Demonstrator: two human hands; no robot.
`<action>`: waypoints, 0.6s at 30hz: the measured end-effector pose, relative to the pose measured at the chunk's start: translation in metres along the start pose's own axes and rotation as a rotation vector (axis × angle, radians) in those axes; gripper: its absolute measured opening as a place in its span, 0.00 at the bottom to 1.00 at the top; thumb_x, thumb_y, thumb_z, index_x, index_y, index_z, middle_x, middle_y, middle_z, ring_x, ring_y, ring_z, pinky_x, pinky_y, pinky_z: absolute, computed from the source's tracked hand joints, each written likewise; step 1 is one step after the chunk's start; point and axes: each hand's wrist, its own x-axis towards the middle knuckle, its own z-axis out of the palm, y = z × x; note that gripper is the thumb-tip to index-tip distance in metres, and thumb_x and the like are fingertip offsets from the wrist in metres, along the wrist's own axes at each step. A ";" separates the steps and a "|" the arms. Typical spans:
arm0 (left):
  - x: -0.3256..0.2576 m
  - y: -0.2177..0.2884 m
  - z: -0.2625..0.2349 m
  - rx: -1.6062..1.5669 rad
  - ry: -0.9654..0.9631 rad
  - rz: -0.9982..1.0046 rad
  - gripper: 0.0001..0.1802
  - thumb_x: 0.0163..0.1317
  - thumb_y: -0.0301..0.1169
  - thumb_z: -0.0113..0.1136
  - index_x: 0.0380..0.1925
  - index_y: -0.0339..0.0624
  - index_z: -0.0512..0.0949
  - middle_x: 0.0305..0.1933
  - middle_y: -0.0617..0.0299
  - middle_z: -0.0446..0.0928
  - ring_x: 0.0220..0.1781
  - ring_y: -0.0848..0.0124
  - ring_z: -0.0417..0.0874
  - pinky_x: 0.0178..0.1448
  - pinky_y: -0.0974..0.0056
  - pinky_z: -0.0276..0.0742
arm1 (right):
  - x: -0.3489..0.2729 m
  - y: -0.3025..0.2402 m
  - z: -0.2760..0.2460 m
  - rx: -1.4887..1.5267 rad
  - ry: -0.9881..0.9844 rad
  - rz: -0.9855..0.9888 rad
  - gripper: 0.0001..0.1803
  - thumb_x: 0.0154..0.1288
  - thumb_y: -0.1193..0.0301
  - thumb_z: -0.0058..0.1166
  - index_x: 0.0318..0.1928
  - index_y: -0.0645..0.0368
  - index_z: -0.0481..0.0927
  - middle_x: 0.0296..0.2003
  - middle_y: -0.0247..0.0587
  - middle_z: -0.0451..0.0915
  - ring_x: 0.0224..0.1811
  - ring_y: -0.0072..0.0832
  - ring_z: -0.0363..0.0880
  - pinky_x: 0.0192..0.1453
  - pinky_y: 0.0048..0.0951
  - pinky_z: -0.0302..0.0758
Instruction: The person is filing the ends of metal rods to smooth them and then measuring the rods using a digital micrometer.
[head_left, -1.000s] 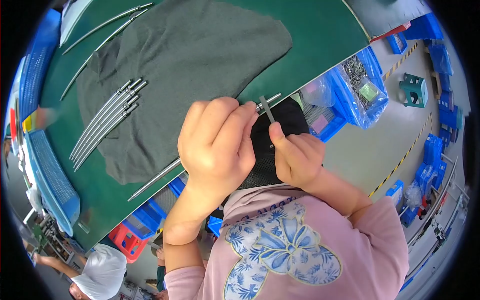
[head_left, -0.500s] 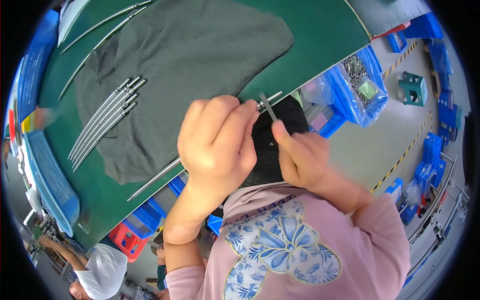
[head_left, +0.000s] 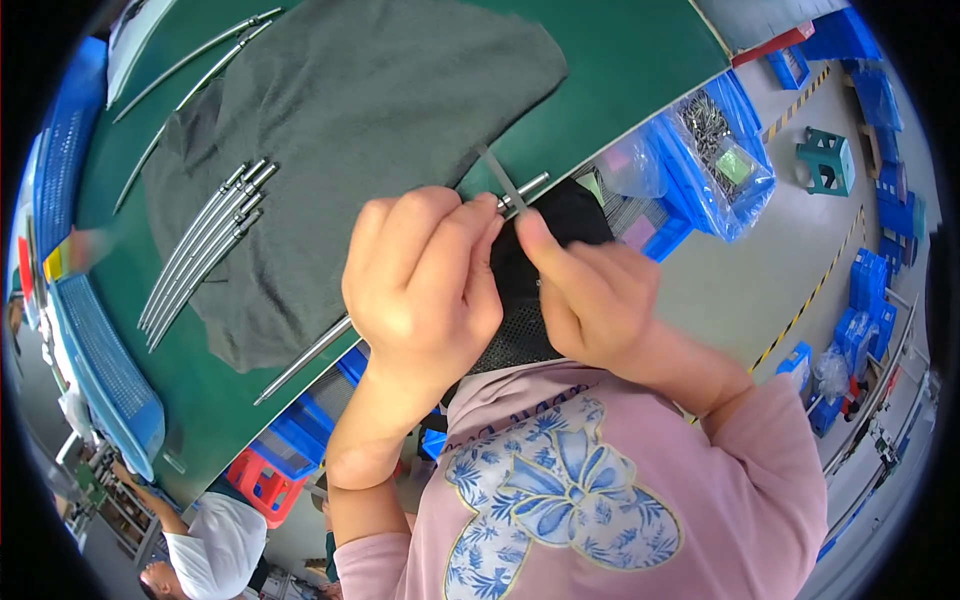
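My left hand (head_left: 420,280) is closed around a slim metal rod (head_left: 305,362) that slants across the table's front edge. The rod's stepped end sticks out past my fingers on the right. In my right hand (head_left: 595,290) is a narrow, flat grey file (head_left: 498,172), pinched under the thumb. It lies crosswise against the rod close to that end; its grip is hidden in my palm. Several bent metal rods (head_left: 205,255) with collared ends lie side by side on a dark grey cloth (head_left: 380,80), left of my hands.
Two longer curved rods (head_left: 190,95) lie at the far left of the green table (head_left: 640,60). Blue baskets (head_left: 110,370) line its left edge. A blue bin (head_left: 755,190) of small metal parts sits at right, near a green stool (head_left: 825,162). Another person (head_left: 215,545) is at lower left.
My right hand has pushed the file forward and to the left, so more of it reaches past the rod. My left hand, still gripping the rod, has shifted slightly left.
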 end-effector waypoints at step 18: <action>-0.002 0.000 0.002 -0.024 -0.007 0.004 0.11 0.38 0.17 0.66 0.26 0.38 0.80 0.27 0.60 0.74 0.25 0.64 0.72 0.27 0.63 0.68 | -0.018 0.008 0.014 0.106 0.084 -0.008 0.23 0.48 0.85 0.52 0.50 0.70 0.78 0.15 0.33 0.67 0.11 0.26 0.62 0.16 0.28 0.58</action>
